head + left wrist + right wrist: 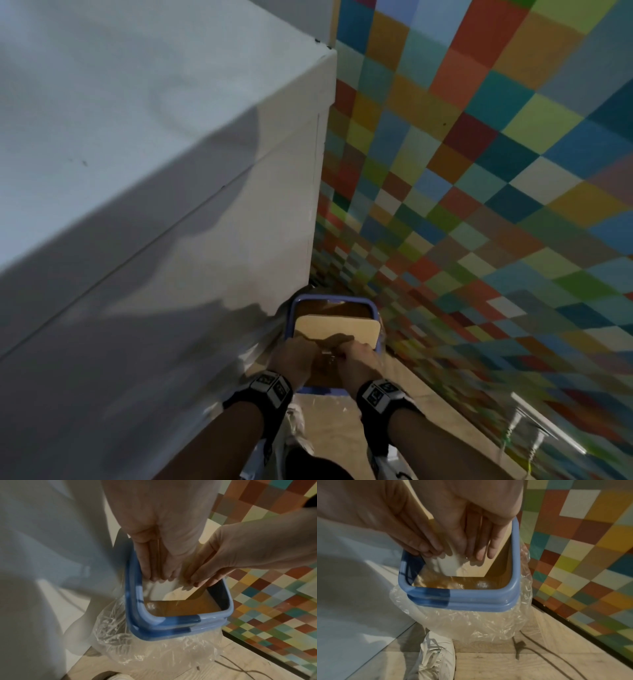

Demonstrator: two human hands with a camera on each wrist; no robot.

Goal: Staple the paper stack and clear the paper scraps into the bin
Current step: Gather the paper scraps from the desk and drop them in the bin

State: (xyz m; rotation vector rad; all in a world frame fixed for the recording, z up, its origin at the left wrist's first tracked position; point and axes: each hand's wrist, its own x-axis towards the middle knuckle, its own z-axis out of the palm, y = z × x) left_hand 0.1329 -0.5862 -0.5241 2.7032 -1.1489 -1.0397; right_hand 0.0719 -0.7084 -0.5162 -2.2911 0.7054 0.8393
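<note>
Two hands over one blue-rimmed bin [462, 595] — the left hand [163, 540] lies with fingers straight and flat against white paper scraps [163, 588], the right hand [462, 534] likewise presses them with extended fingers, neither curled around anything. The scraps sit tilted inside the bin's mouth beside one tan flap [337, 330]. One clear liner bag [471, 622], one white shoe [435, 655] on the floor.
</note>
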